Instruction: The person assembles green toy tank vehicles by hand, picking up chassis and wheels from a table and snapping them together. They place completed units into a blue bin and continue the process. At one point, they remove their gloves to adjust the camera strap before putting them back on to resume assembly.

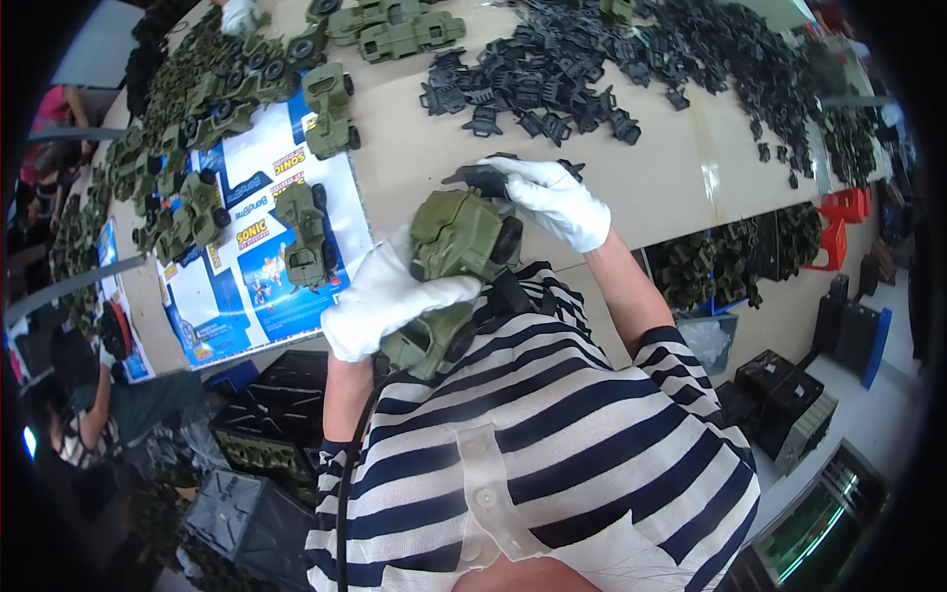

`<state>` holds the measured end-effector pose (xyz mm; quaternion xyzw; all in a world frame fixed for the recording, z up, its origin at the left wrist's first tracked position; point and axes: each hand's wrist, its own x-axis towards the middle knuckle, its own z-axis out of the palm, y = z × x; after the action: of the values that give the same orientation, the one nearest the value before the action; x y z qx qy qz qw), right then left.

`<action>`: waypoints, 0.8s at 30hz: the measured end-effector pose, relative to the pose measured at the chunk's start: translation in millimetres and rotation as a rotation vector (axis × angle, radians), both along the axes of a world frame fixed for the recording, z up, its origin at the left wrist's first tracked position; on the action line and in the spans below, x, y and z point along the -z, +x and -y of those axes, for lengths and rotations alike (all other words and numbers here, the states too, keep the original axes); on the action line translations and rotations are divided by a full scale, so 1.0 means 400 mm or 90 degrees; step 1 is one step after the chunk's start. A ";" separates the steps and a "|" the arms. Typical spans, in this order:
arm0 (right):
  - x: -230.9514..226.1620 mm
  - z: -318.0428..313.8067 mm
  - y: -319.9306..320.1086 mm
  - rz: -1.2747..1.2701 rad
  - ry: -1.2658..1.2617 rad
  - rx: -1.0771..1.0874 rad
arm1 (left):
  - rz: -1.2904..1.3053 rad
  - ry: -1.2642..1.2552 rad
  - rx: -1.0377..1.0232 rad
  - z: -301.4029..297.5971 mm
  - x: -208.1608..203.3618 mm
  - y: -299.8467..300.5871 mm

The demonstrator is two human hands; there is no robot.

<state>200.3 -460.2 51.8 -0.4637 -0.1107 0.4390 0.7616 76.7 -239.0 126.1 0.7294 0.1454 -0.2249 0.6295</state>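
Note:
In a white glove, my left hand (380, 298) is wrapped round an olive-green toy military truck (459, 235) with dark wheels, held tilted close to my chest. My right hand (557, 202), gloved too, pinches a black plastic part (481, 180) at the front end of the truck. Whether that part is seated on the truck or only touching it, I cannot tell. Beyond my hands lies a heap of similar black plastic parts (533, 74). A finished-looking green toy truck (308, 235) rests on a printed blue-and-white cardboard sheet (232, 304) to the left.
More green toy trucks (395, 30) and loose green pieces crowd the table's far left. Below the table edge at right sit bins of dark green parts (715, 259) and a red stool (834, 237). Dark crates (247, 518) stand lower left, near other people.

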 end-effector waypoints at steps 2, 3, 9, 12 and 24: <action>0.024 -0.007 -0.010 -0.039 0.064 0.001 | 0.012 -0.013 -0.004 0.001 0.018 0.000; 0.035 -0.009 -0.013 -0.060 0.094 0.003 | 0.020 -0.020 -0.008 0.002 0.012 0.001; 0.032 -0.022 -0.023 -0.033 0.052 0.009 | 0.046 -0.006 -0.031 0.010 -0.012 0.000; 0.035 -0.015 -0.020 -0.010 0.033 0.015 | 0.030 -0.027 -0.052 0.012 -0.019 0.000; 0.051 -0.008 0.004 0.026 0.010 -0.026 | 0.014 0.025 -0.042 0.019 0.006 0.005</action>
<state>201.9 -457.0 31.4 -0.4642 -0.1390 0.4437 0.7539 78.5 -246.5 123.8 0.7389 0.1666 -0.1930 0.6237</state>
